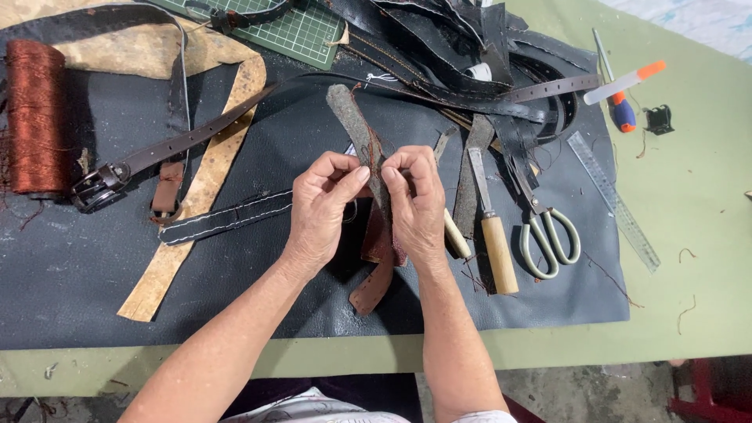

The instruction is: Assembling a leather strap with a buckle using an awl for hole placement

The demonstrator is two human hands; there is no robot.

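Centre of frame: one grey leather strap, held upright-tilted, its upper end reaching toward upper centre, its lower brown end hanging below the hands. Left hand and right hand, one each, fingers closed and pinching the strap from either side at mid-length; the strap runs between the two thumbs.

Right of centre: one pair of scissors; two wooden-handled tools; one clear ruler.

Upper right: one orange-tipped pen.

Left edge: one spool of rust-red thread; one buckled dark belt.

Upper centre: one green cutting mat.

Beneath all: one dark leather sheet.
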